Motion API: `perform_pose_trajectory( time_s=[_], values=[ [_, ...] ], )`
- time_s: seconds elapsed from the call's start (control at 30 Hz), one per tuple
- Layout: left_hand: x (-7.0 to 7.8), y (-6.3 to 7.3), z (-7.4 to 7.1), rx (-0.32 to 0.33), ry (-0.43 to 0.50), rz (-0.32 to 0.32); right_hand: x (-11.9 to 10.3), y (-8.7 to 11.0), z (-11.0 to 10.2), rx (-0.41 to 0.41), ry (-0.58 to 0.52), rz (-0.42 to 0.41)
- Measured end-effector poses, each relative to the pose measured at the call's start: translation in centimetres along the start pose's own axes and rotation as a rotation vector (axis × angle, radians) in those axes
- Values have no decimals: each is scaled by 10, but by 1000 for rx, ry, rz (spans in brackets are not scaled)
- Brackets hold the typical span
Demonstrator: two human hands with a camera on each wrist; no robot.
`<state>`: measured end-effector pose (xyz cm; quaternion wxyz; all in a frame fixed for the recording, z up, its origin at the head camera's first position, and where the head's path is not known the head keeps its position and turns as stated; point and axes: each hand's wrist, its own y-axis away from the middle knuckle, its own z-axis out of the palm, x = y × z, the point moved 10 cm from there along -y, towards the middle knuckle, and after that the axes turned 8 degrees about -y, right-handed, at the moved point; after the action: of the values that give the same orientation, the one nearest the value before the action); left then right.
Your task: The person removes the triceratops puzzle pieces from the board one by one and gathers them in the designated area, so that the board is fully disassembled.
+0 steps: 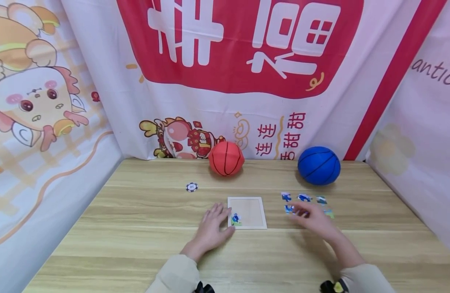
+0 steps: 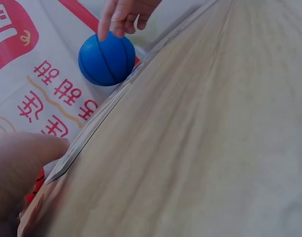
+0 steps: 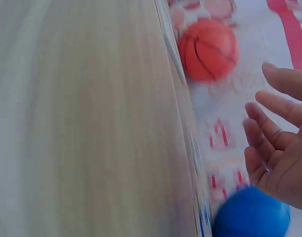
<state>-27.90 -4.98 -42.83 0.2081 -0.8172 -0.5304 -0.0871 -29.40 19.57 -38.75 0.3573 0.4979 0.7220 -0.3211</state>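
Note:
A white square puzzle frame [image 1: 264, 213] lies on the table, one blue-and-green puzzle piece [image 1: 236, 220] in its lower left corner. My left hand [image 1: 213, 228] rests at the frame's left side, fingers extended, with fingertips and thumb right at the edge. To the right of the frame, several loose puzzle pieces [image 1: 286, 197] are laid out in two rows. Over the nearer row hovers my right hand [image 1: 314, 219], partly hiding some pieces. In the right wrist view the same hand [image 3: 284, 133] has loosely bent, spread fingers and holds nothing.
An orange-red ball [image 1: 226, 158] and a blue ball [image 1: 319, 165] with black lines sit at the back of the wooden table [image 1: 137, 244]. A round chip [image 1: 192, 187] lies left of the frame. Printed cloth [image 1: 111, 61] hangs behind and on both sides.

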Motion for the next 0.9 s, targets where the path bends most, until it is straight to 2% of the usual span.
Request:
perform_pose_trajectory(
  time_s=[0.13, 0.23, 0.37, 0.47, 0.67, 0.9],
  values=[
    [-5, -1, -2, -1, -22, 6, -18, -17, 37, -57, -35, -41],
    [-6, -1, -2, -7, -48, 18, -26, -28, 65, -107, -46, -40],
    [-7, -1, 1, -30, -74, 26, -34, -36, 96, -167, -57, -52],
    [-7, -1, 4, -50, -95, 29, -37, -39, 115, -194, -46, -93],
    [-7, -1, 5, -56, -103, 34, -39, -43, 132, -168, 68, -174],
    [-8, -2, 4, -57, -105, 29, -37, -46, 136, -124, 109, -155]
  ],
)
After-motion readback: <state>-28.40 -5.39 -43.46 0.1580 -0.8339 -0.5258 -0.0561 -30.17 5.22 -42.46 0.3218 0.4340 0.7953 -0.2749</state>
